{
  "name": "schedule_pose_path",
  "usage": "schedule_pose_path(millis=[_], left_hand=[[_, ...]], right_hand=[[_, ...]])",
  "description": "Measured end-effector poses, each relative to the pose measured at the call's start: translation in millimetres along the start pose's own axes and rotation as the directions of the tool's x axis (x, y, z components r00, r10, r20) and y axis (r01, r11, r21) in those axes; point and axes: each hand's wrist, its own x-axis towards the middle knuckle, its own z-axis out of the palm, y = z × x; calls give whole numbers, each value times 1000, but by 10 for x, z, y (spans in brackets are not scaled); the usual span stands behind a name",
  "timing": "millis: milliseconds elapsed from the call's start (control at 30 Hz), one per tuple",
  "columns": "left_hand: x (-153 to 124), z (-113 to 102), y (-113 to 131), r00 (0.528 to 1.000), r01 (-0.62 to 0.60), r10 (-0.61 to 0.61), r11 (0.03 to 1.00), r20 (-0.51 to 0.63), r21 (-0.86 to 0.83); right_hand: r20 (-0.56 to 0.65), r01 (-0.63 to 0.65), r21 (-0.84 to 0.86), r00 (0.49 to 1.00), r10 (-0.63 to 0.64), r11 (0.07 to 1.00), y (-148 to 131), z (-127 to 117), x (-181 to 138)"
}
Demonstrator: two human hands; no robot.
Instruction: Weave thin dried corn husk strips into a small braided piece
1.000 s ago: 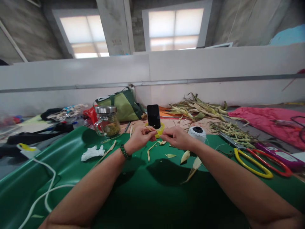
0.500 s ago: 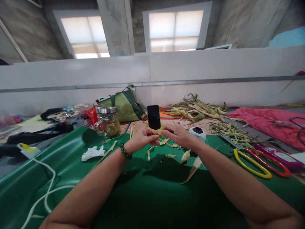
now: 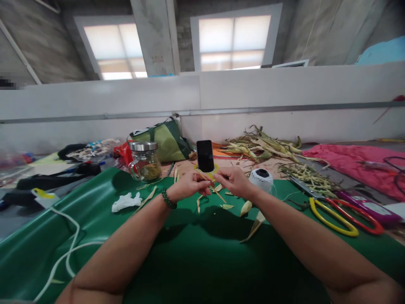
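Both my hands meet over the green mat point(image 3: 196, 253), just in front of a black phone point(image 3: 205, 155) that stands upright. My left hand point(image 3: 189, 185), with a green bead bracelet on the wrist, is closed on a thin dry leaf strip point(image 3: 212, 188). My right hand point(image 3: 233, 180) pinches the same strip from the other side. The strip's free end points down and to the right between the hands. Several cut leaf scraps point(image 3: 246, 207) lie on the mat below the hands.
A lidded glass jar point(image 3: 145, 160) and a green bag point(image 3: 164, 139) stand at the back left. A white twine spool point(image 3: 261, 178) sits by my right wrist. Yellow and red scissors point(image 3: 344, 213), a leaf pile point(image 3: 265, 145), pink cloth point(image 3: 357, 158), crumpled tissue point(image 3: 125, 202) and white cable point(image 3: 68, 253) lie around.
My hands have drawn closer together and the strip has turned, its loose end now pointing down to the right. The head view shifted slightly.
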Motion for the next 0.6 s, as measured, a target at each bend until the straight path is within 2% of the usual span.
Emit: schedule_pose_path(millis=[300, 400, 500, 600], left_hand=[[16, -26, -27, 998, 51, -50, 998, 39, -26], [9, 5, -27, 998, 61, -60, 992, 11, -111], [6, 40, -23, 997, 73, -77, 978, -12, -195], [10, 54, -5, 995, 59, -74, 972, -60, -228]], right_hand=[[4, -5, -2, 1000, 5, 1000, 21, 12, -6], [27, -84, 46, 996, 82, 995, 55, 0, 22], [177, -271, 217, 956, 236, 938, 58, -51, 47], [370, -350, 286, 899, 234, 892, 13, -113, 44]])
